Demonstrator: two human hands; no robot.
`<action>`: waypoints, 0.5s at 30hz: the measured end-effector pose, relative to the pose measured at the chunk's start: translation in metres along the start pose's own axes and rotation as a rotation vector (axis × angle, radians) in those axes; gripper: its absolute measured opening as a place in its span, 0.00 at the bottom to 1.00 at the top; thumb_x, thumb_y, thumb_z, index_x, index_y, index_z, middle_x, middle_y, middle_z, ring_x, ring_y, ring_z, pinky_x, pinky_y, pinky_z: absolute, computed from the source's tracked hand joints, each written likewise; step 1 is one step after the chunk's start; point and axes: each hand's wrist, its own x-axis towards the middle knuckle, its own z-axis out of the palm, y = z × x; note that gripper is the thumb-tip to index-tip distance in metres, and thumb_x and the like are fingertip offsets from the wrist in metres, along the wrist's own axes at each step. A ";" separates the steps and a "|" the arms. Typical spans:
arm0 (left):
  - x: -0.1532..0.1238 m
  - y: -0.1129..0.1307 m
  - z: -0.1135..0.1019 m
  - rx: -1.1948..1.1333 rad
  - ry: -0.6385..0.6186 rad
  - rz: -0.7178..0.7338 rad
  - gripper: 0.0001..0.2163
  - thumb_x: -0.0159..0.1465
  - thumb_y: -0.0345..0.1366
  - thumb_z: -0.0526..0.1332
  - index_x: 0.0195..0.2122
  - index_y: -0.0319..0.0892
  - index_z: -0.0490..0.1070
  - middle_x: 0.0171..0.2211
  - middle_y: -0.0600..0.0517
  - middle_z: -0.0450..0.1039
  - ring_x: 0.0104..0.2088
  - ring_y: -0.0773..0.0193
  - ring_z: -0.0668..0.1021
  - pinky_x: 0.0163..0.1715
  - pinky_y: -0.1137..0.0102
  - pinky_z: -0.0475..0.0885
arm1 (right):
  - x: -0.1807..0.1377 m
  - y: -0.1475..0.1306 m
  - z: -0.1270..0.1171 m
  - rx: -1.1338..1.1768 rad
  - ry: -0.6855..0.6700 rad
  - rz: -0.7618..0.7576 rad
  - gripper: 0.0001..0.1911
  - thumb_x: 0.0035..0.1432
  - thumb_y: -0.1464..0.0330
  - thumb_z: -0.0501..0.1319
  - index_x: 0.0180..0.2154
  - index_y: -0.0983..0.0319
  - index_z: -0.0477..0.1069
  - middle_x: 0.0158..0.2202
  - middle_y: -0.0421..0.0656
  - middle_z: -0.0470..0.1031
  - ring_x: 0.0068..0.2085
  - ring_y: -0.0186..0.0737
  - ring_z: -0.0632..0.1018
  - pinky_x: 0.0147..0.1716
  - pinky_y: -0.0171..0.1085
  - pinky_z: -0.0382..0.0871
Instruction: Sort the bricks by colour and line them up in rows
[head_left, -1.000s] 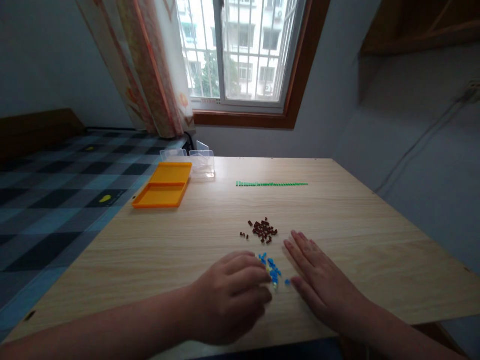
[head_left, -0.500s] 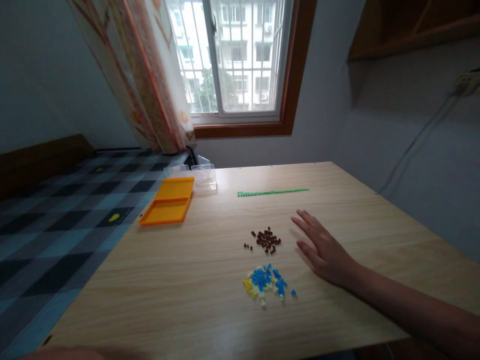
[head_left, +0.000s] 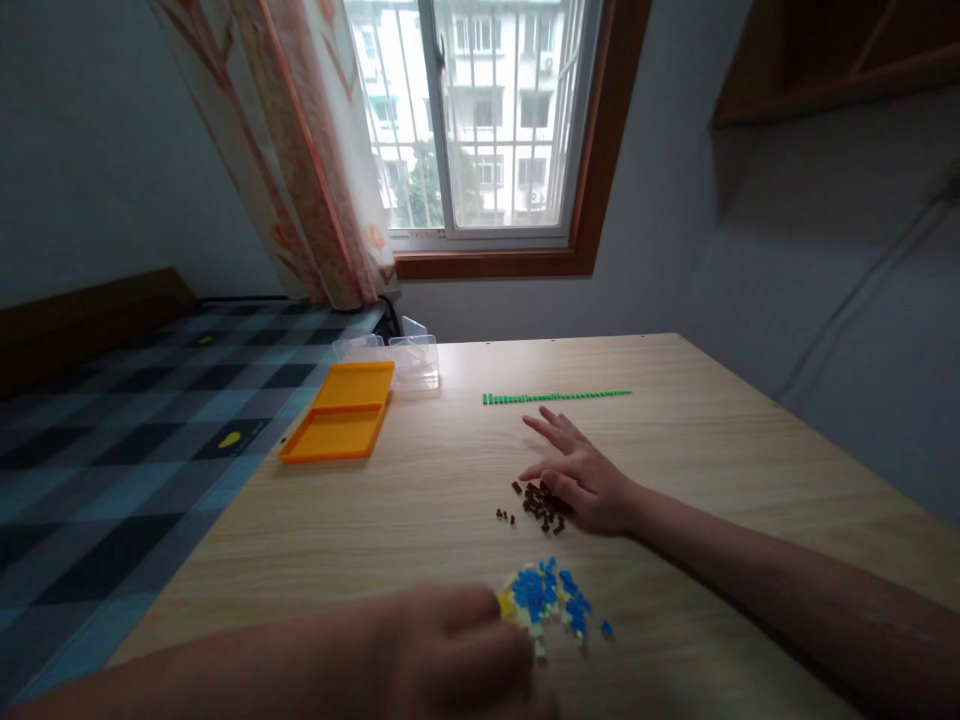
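My right hand (head_left: 581, 475) is over the right side of a pile of small brown building bricks (head_left: 536, 505). Its fingers are spread, and part of the pile is hidden beneath it. At the near edge my left hand (head_left: 465, 650) is blurred by motion, so its fingers cannot be made out. Close to it lies a pile of small blue, yellow and pale bricks (head_left: 534, 592), partly covered by that hand. Beyond the brown pile a long row of small green bricks (head_left: 555, 398) runs across the table.
An open orange tray (head_left: 334, 435) with two sections sits at the table's left edge. Behind it stand clear plastic boxes (head_left: 414, 368). A bed with a checked cover (head_left: 150, 480) lies left of the wooden table (head_left: 712, 450), and a window (head_left: 495, 130) is ahead.
My right hand has moved left onto the brown pile. My left hand has come up from the bottom edge to the blue and yellow pile. The view has shifted slightly.
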 end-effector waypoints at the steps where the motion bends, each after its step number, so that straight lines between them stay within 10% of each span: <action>1: 0.011 -0.022 -0.007 0.001 0.030 0.013 0.07 0.69 0.41 0.56 0.38 0.51 0.73 0.32 0.54 0.74 0.30 0.61 0.74 0.26 0.63 0.73 | 0.002 0.001 0.000 0.007 -0.016 0.001 0.21 0.71 0.59 0.49 0.47 0.50 0.80 0.72 0.40 0.49 0.73 0.53 0.46 0.67 0.64 0.40; 7: 0.033 -0.114 -0.010 0.135 0.008 -0.389 0.08 0.67 0.31 0.54 0.32 0.41 0.71 0.28 0.51 0.72 0.28 0.66 0.73 0.27 0.70 0.68 | 0.005 0.009 0.002 0.035 -0.107 0.014 0.26 0.73 0.55 0.44 0.48 0.47 0.80 0.74 0.33 0.42 0.73 0.55 0.42 0.68 0.65 0.37; 15: 0.032 -0.131 0.021 -0.031 -0.181 -0.642 0.08 0.64 0.32 0.57 0.35 0.42 0.76 0.33 0.51 0.75 0.28 0.66 0.74 0.30 0.69 0.69 | 0.025 0.024 0.009 0.118 -0.080 0.102 0.31 0.72 0.51 0.39 0.51 0.51 0.79 0.73 0.37 0.46 0.73 0.56 0.43 0.68 0.65 0.36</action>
